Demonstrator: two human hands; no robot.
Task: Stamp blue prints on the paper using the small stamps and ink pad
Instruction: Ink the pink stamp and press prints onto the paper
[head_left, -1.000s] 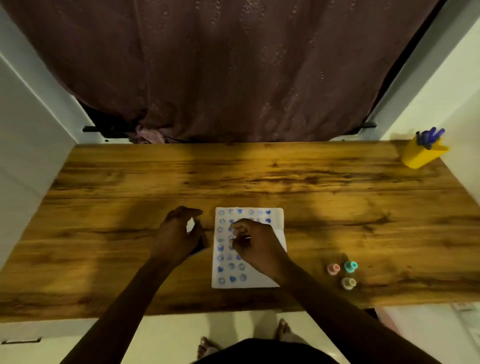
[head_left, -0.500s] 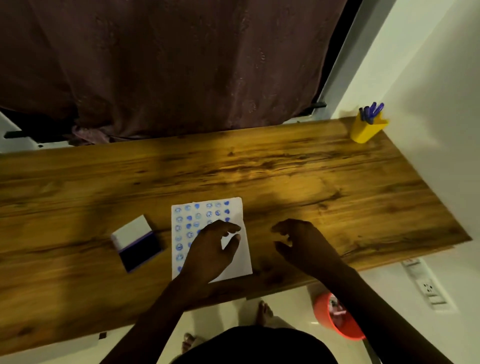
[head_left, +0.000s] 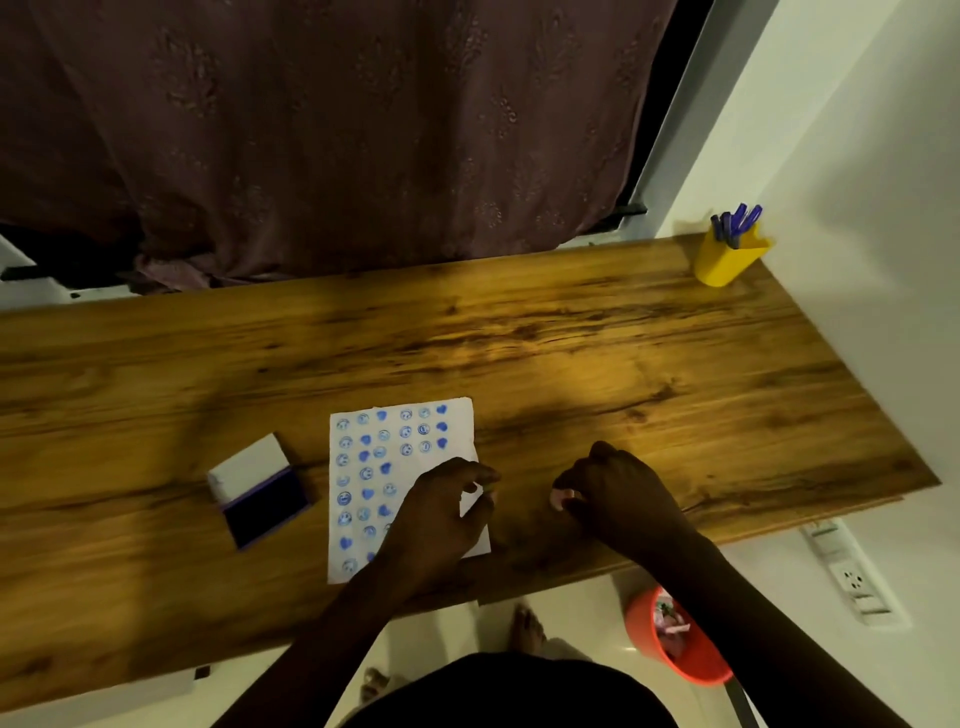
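The white paper (head_left: 405, 467) lies on the wooden table (head_left: 571, 353) and carries rows of blue heart and face prints. Left of it sits the ink pad (head_left: 265, 506), its dark pad exposed and its white lid folded back. My left hand (head_left: 441, 519) rests on the paper's lower right part with thumb and fingers curved and apart, holding nothing. My right hand (head_left: 618, 493) is on the table just right of the paper, fingers curled down around a small pale pink stamp (head_left: 558, 500) that shows at the fingertips. The other stamps are hidden under this hand.
A yellow cup (head_left: 727, 260) with blue pens stands at the table's far right corner by the wall. An orange bin (head_left: 675, 644) sits on the floor below the near edge. A dark curtain (head_left: 337, 130) hangs behind the table.
My left hand left the ink pad and came onto the paper. My right hand left the paper, moved right to the stamps and curled shut on one. The view swung right.
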